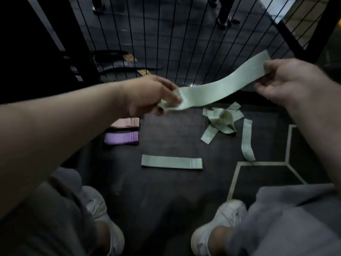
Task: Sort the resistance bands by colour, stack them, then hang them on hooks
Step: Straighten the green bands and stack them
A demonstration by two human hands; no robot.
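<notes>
I hold a green band [221, 85] taut above the floor [166, 185]. My left hand [155, 95] pinches its crumpled end and my right hand [287, 80] pinches the far end between thumb and fingers, so the loop pulls flat and any twist shows. Below lies a flat band [171, 162], which I judge to be the base of the green stack, so this one likely goes on it. The pink stack [127, 122] and purple stack [121, 138] sit side by side at my left, apart by colour. A green pile [219, 122] and a loose strip [247, 141] lie at my right, unsorted. I see no hooks.
</notes>
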